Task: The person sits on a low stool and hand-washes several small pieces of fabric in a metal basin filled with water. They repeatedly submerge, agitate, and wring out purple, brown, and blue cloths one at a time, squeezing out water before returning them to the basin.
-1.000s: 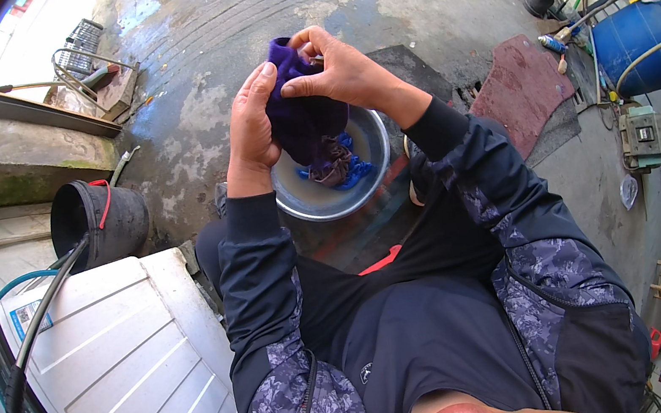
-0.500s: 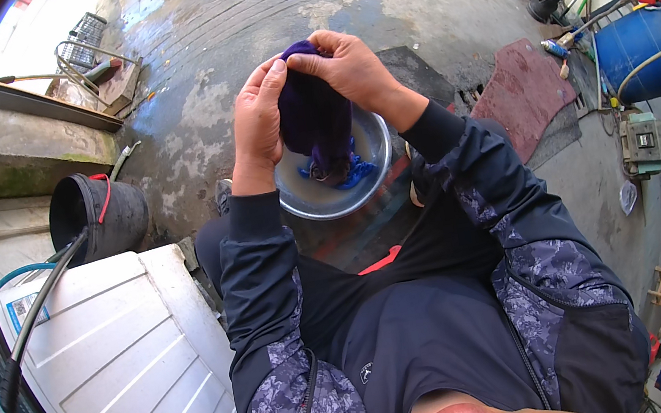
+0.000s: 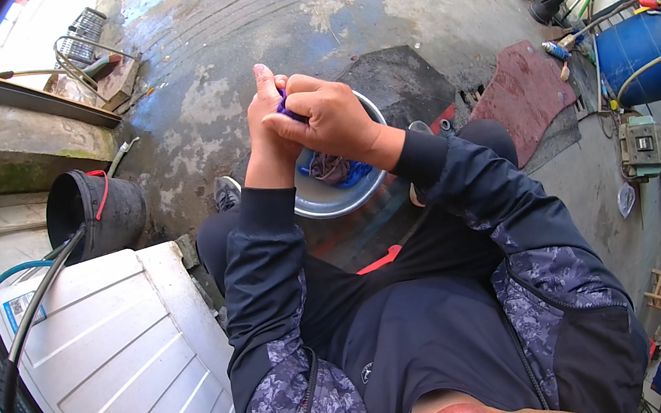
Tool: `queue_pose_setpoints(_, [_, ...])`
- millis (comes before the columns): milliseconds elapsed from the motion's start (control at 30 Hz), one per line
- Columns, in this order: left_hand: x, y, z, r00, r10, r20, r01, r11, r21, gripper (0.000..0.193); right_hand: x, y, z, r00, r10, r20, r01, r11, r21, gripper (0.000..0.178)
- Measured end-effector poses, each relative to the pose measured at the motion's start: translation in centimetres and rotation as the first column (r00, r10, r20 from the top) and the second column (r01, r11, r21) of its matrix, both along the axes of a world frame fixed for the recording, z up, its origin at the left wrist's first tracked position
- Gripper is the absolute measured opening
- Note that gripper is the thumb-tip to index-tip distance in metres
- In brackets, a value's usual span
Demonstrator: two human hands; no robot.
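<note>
Above the basin, my left hand (image 3: 269,122) and my right hand (image 3: 328,118) are closed together around a purple cloth (image 3: 288,108). Most of the cloth is hidden, bunched inside my fingers, and only a small strip shows between the hands. My left thumb sticks up, while the right fingers curl over the cloth. Below them is a round metal basin (image 3: 331,208) on the ground between my feet. Inside it lie blue and brownish wet-looking cloths (image 3: 333,169), partly covered by my right wrist.
To the left stand a black bucket (image 3: 135,214) with a red handle and a white ribbed panel (image 3: 111,342) with a hose across it. Reddish matting (image 3: 523,96) lies on the right, near a blue barrel (image 3: 646,57). A dark mat (image 3: 397,81) is beyond the basin.
The purple cloth hung spread from my fingertips; now it is bunched up inside both hands. My hands have come together and lowered slightly, the right crossing toward the left.
</note>
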State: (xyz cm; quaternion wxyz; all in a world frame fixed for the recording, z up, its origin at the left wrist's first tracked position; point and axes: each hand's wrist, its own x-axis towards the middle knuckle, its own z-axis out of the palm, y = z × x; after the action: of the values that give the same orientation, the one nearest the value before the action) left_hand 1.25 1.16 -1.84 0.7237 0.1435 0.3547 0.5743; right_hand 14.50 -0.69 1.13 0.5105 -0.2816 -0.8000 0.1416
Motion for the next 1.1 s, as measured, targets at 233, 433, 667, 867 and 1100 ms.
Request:
queue_pose_setpoints(233, [1.4,-0.6,-0.4,0.986,0.133,-0.096,-0.142,0.986,-0.092,0.040,-0.3,3.1,-0.7,0.951,-0.306,0.031,0.290,0.859,-0.421,0.043])
queue_pose_setpoints(433, [-0.2,-0.2,-1.6,0.980,0.200,0.013,-0.199,0.979,-0.036,0.048,-1.5,-1.0,-1.8,0.991,-0.130,0.004,0.130,0.983,-0.130,0.040])
queue_pose_setpoints(667, [2.2,-1.3,-0.1,0.992,0.123,-0.025,-0.124,0.990,-0.071,0.043,-0.2,2.9,-1.3,0.957,-0.288,-0.035,0.265,0.917,-0.300,0.043])
queue_pose_setpoints(867, [0.9,-0.4,-0.2,0.967,0.247,-0.062,-0.247,0.969,0.002,0.042,-1.1,0.3,-0.9,0.986,-0.157,-0.049,0.142,0.964,-0.225,0.040])
queue_pose_setpoints(1100, [1.3,-0.7,-1.0,0.971,0.236,0.028,-0.234,0.970,-0.063,0.041,-1.1,0.4,-2.4,0.987,-0.160,-0.036,0.156,0.984,-0.086,0.039])
